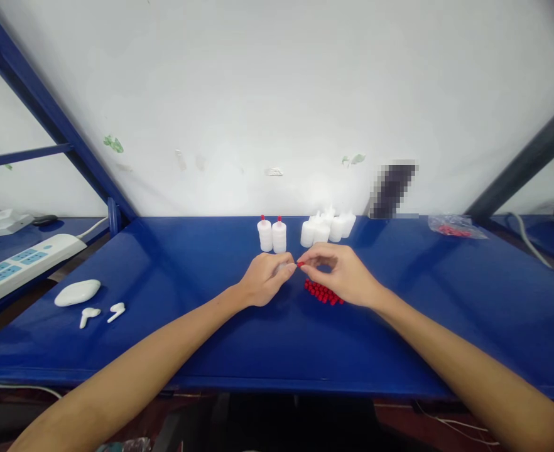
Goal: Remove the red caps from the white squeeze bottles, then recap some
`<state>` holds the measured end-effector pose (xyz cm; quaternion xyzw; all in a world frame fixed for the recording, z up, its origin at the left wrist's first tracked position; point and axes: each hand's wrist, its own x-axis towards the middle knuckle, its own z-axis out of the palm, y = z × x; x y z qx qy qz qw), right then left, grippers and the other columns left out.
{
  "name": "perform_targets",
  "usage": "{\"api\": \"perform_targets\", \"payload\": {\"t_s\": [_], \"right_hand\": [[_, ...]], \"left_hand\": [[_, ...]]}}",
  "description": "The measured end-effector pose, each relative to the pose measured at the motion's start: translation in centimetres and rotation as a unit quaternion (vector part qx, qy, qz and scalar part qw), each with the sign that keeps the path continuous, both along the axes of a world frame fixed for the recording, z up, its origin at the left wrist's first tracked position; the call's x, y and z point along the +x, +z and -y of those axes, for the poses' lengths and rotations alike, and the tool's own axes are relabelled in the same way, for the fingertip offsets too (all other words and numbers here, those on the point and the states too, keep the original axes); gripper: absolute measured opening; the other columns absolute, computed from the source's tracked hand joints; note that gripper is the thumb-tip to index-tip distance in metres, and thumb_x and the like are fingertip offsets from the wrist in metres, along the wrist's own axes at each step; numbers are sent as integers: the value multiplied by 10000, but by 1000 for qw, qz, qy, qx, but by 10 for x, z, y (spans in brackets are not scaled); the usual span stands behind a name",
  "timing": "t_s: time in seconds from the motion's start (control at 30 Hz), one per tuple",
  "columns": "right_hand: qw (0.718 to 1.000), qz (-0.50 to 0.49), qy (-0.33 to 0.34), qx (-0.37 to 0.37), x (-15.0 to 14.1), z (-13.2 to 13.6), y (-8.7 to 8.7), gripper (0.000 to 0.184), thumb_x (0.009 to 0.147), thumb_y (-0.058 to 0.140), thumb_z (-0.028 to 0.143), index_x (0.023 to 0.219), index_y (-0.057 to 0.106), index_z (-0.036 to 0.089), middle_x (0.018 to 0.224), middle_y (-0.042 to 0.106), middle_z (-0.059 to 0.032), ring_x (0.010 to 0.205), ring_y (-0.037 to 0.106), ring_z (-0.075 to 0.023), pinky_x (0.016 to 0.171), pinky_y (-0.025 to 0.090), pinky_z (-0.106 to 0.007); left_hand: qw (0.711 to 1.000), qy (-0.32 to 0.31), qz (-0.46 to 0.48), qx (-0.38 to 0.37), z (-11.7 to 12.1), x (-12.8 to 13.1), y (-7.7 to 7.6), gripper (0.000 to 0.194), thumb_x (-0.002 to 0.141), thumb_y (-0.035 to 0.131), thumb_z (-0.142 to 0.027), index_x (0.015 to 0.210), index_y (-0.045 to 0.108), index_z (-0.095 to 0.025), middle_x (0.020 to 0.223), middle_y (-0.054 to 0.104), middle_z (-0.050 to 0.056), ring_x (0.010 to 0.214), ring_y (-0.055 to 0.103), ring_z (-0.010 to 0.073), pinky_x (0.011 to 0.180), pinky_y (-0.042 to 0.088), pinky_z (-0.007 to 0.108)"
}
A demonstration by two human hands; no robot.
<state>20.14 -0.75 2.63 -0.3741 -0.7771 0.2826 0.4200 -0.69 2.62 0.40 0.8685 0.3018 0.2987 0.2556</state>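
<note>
My left hand (266,279) is closed around a small white bottle that it mostly hides; the bottle's nozzle points right. Between thumb and forefinger my right hand (340,270) pinches a small red cap (301,264), which is at the nozzle tip; whether it is seated there I cannot tell. Below the right hand lies a pile of red caps (323,292). Behind the left hand stand two white bottles (272,237) with red caps on their tips. To their right is a group of white bottles (326,227) whose nozzles show no red.
At the left lie a white earbud case (78,292) and two earbuds (116,311). A power strip (17,267) sits beyond the blue table's (201,351) left edge. A clear bag with red pieces (456,228) lies at the back right. A white wall rises behind.
</note>
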Motion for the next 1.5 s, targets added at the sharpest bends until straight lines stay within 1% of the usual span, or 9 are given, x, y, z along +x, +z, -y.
{"api": "perform_targets", "payload": {"t_s": [0.17,0.37,0.67,0.97,1.1,1.2,1.33,1.43,1.5], "right_hand": [[999,-36,3,-25,-11,5,-5,93,840,653,232,899,715,194,852,676,-28,700,655,-133,663,572,-273],[999,-48,17,-17,-11,9,-3,75,834,655,226,876,713,206,837,669,-26,698,658,-136,662,585,-279],[998,-38,52,-22,-10,11,-4,98,824,636,169,875,711,208,840,660,-18,696,652,-131,651,565,-271],[998,-46,42,-11,-20,13,-4,72,820,651,197,860,709,209,835,672,-19,680,653,-127,632,565,-261],[999,-53,-8,-7,-9,5,3,70,816,671,246,852,698,193,804,696,-25,682,660,-142,647,565,-279],[998,32,-62,2,1,-7,7,98,823,651,254,848,717,186,767,715,-29,660,633,-151,642,532,-295],[981,187,-56,16,-7,-25,4,132,816,622,212,863,744,199,822,736,-22,676,619,-154,645,480,-291],[979,203,-35,9,-26,-40,1,146,804,600,155,847,736,188,812,742,-13,696,658,-160,666,484,-278],[980,196,-18,-14,-38,-48,0,171,808,567,114,854,722,169,785,739,-12,580,646,-132,620,489,-263]], "left_hand": [[1000,18,-16,-3,1,2,-1,524,966,393,-551,641,488,-151,554,416,-43,525,372,86,543,255,229],[999,21,-10,-27,3,3,0,615,958,347,-615,627,553,-138,537,399,-35,515,363,89,530,255,230],[1000,10,-13,-22,5,5,3,588,939,381,-590,579,496,-139,524,375,-36,513,325,80,519,236,222],[999,-31,16,-29,5,5,2,593,947,331,-558,640,586,-119,563,452,-10,535,382,97,533,308,223],[999,-10,15,-43,0,-4,7,504,978,311,-489,841,644,-137,588,525,-14,553,470,115,568,363,222],[995,58,64,-46,-8,-15,7,432,964,272,-372,831,617,-148,530,486,-30,508,460,118,561,376,232],[988,84,101,-77,-15,-23,2,250,832,332,-247,676,509,-164,551,524,-16,523,485,121,547,383,227],[992,76,69,-71,-16,-25,0,235,803,331,-227,653,501,-163,550,541,-12,531,501,123,564,389,228],[997,66,31,-41,-17,-28,1,240,803,339,-219,645,510,-160,549,540,-14,527,493,118,580,384,231]]}}
